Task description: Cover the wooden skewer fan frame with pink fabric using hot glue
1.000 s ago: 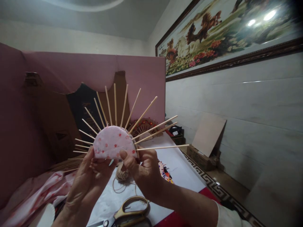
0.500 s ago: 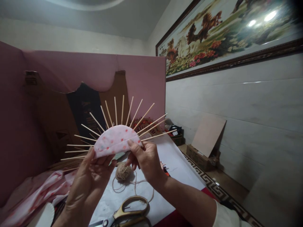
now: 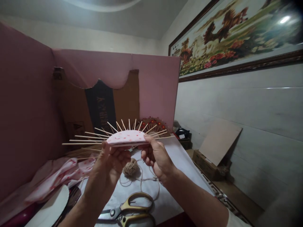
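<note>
Both hands hold up a half-round piece covered in pink dotted cloth (image 3: 127,136), with thin wooden sticks (image 3: 90,136) fanning out from its curved edge. It is tipped so that its straight lower edge faces me. My left hand (image 3: 110,159) pinches the left corner, thumb on top and fingers curled below. At the right corner, my right hand (image 3: 157,154) grips with the thumb on the cloth face and fingers bent underneath. Beneath them on the white table lie a ball of twine (image 3: 130,167) with loose strands and gold-handled scissors (image 3: 137,205).
Crumpled pink dotted cloth (image 3: 63,179) and a white rounded plate-like piece (image 3: 50,208) lie on the left. A cut cardboard sheet (image 3: 125,97) leans against the pink partition (image 3: 158,85). A red-dotted fan-shaped piece (image 3: 156,123) stands behind. Boxes (image 3: 205,164) sit by the right wall.
The half-round piece has tipped back, so its face and sticks look foreshortened. My view has swung slightly left. Both hands keep their grip on the corners.
</note>
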Demonstrator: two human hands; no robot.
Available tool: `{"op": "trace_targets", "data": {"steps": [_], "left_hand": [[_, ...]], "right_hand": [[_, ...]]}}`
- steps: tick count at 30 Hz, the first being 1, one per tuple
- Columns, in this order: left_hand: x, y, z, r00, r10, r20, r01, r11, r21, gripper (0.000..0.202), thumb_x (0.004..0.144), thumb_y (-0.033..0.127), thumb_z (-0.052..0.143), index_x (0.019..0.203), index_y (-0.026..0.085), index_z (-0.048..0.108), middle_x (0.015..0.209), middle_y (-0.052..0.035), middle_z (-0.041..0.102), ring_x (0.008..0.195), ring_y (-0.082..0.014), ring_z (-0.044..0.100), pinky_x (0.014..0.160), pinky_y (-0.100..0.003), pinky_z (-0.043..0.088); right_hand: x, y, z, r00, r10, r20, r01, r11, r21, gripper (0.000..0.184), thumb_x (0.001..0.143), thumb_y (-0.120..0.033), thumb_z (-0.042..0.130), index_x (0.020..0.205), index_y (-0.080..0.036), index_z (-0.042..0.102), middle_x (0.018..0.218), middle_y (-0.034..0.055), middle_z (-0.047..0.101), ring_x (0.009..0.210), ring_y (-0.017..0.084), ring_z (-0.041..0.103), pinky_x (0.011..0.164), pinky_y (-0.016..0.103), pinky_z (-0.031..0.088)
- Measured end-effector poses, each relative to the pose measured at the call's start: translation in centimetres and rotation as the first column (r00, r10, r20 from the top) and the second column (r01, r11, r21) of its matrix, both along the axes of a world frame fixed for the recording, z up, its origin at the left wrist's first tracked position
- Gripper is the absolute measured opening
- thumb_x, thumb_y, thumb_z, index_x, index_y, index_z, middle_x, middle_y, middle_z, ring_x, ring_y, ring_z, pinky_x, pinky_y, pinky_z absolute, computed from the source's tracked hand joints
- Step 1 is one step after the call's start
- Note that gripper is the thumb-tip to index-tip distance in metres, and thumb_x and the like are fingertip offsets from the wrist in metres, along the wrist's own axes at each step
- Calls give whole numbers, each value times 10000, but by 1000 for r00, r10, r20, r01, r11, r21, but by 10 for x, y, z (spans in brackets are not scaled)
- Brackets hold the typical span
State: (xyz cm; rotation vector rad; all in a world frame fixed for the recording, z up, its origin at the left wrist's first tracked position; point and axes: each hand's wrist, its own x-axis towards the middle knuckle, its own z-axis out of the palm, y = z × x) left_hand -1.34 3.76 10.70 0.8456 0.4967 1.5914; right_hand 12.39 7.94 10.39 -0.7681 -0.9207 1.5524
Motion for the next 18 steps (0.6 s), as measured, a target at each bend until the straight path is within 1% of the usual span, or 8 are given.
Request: {"op": "trace_targets", "data": {"steps": [4, 7, 13, 15, 18], "left_hand": [[-4, 3, -4, 1000, -18, -19, 18, 1000, 4, 434, 818, 504, 493, 1008, 139, 629, 913, -105, 647, 774, -195, 600, 730, -337, 519], [-4, 5, -6, 999, -11, -31, 11, 1000, -15, 451, 805, 522, 503, 1013, 141, 625, 926, -105, 652, 773, -189, 599, 721, -324, 518], [-1, 1, -5, 1000, 14, -14, -15, 1000, -22, 431, 790, 503, 545, 974, 125, 642, 869, -94, 678, 730, -167, 612, 675, -278, 519], [-1, 0, -5, 1000, 15, -21, -15, 1000, -9, 396, 805, 472, 545, 963, 124, 650, 866, -94, 682, 740, -167, 613, 673, -279, 518], [0, 0, -6, 998, 3, -67, -3, 1000, 6, 243, 810, 312, 598, 964, 133, 653, 927, -89, 676, 789, -165, 609, 689, -272, 506]], "right_hand": [[0, 3, -3, 998, 45, -34, -47, 997, -53, 324, 775, -424, 527, 629, -137, 563, 372, -20, 535, 253, 37, 370, 273, 131, 180], [-1, 4, -5, 998, 52, -48, -55, 997, -58, 325, 772, -426, 531, 619, -141, 556, 375, -20, 537, 256, 37, 375, 275, 130, 184], [-4, 2, -5, 997, 45, -68, -48, 998, -43, 323, 770, -419, 538, 626, -132, 575, 368, -18, 538, 255, 39, 377, 275, 131, 198], [-6, 1, -6, 997, 33, -75, -36, 999, -38, 331, 769, -422, 539, 619, -130, 577, 367, -15, 537, 253, 43, 380, 269, 134, 197], [-7, 2, -8, 996, 30, -86, -33, 999, -38, 348, 767, -434, 546, 616, -123, 587, 363, -17, 530, 252, 41, 377, 268, 135, 202]]}}
